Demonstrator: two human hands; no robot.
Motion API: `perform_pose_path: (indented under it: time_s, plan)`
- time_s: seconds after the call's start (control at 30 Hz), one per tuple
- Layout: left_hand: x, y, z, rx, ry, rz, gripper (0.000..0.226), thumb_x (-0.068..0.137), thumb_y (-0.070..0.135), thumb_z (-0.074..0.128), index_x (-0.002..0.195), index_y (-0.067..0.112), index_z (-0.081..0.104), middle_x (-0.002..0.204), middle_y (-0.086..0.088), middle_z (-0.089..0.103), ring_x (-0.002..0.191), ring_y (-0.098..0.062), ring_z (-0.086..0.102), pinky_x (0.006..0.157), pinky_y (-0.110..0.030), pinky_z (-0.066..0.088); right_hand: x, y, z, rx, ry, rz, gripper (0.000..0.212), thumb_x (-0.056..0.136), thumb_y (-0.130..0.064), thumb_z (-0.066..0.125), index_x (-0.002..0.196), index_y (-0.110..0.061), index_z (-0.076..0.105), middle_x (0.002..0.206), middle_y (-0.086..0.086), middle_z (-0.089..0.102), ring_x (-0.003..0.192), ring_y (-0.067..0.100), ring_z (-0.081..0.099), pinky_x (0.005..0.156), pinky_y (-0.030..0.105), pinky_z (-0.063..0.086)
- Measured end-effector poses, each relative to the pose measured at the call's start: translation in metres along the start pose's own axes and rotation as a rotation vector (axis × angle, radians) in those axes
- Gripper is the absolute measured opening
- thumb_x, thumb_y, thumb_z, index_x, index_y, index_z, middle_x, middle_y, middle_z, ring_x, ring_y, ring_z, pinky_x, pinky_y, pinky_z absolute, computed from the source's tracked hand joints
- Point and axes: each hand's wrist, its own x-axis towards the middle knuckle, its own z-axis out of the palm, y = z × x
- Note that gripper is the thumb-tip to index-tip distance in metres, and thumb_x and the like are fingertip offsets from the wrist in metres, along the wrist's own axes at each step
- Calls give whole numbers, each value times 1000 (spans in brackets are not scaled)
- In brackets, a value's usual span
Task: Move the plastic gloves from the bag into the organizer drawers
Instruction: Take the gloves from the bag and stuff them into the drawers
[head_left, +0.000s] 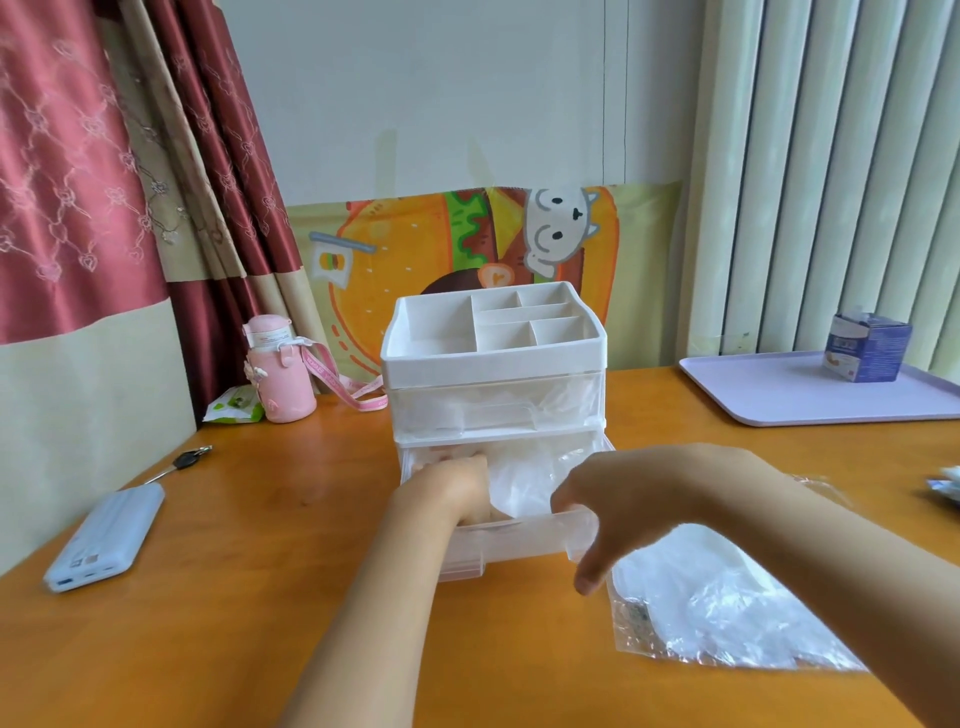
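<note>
**Lower drawer open, left hand inside it**

The white organizer (493, 358) sits mid-table (260, 597) with its lower drawer (519, 543) pulled out toward you. There's a crumpled wad of plastic gloves (524, 483) in it, and more show through the clear front of the closed upper drawer (493, 410).

Your left hand (452, 483) is down in the open drawer's left side, right beside the gloves. The fingers are buried, so I can't tell if they're gripping anything.

Your right hand (639, 493) hangs over the drawer's front right corner, loose, fingers drooping, thumb pointing down, nothing in it.

The bag (717, 608) lies flat under your right forearm with gloves inside. A power bank (106, 535) and a key (182, 461) lie off to the left.
</note>
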Motion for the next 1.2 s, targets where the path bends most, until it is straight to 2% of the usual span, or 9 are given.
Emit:
perform_pose_path:
  time_s: [0.23,0.37,0.5,0.6,0.73,0.87,0.97,1.07,1.2]
  plan:
    - [-26,-2,-20,-62,105,36,79,80,50,71,145,19,39,145,0,44,126,-21,48,94,-28,40,0,0,3,135,169,-37,51,80,-50,69,121,-26,49,116,-7,55,89,11,52,66,20,41]
    - [-56,17,-32,-218,277,181,58,84,50,67,135,26,51,137,6,52,120,-13,52,92,-26,40,-38,22,-5,331,451,-78,23,81,-49,67,80,-30,55,91,-14,60,88,7,60,80,26,51]
    - [-78,60,-20,-409,543,499,25,87,45,64,108,31,65,113,18,60,108,3,54,91,-17,39,-71,69,6,399,728,104,54,75,-56,66,58,-15,35,57,-5,36,50,10,30,50,24,26]
    - [-82,95,2,-472,593,678,19,88,38,64,74,26,60,99,16,64,98,4,56,86,-14,45,-91,117,29,494,703,328,57,76,-58,64,56,-12,36,52,2,35,46,12,27,51,27,22]
    - [-71,125,31,-480,532,762,24,87,34,67,69,31,52,97,14,63,94,3,56,85,-16,45,-100,176,68,535,662,535,52,78,-55,66,62,-7,53,57,3,57,53,16,45,54,30,31]
    - [-51,150,61,-453,355,733,15,88,38,64,77,29,58,100,14,61,99,0,55,89,-19,44,-91,221,117,595,707,701,15,95,-27,52,89,-14,57,85,9,66,77,24,59,64,33,44]
    - [-33,168,80,-388,240,669,13,90,35,62,91,22,63,109,12,58,100,-2,54,90,-20,41,-89,236,146,595,650,753,18,93,-16,50,108,-12,59,98,6,66,84,20,55,71,30,42]
    - [-16,184,97,-303,133,598,25,92,37,59,112,23,61,125,11,52,109,-7,53,90,-19,38,-93,241,154,586,549,736,29,91,-22,58,119,-13,55,95,-4,58,87,12,50,73,21,35]
    - [0,198,120,-196,94,578,54,96,44,51,143,20,41,150,7,35,136,-11,33,113,-27,24,-94,246,156,544,439,675,45,84,-47,66,117,-19,55,107,-3,55,94,14,52,78,21,40]
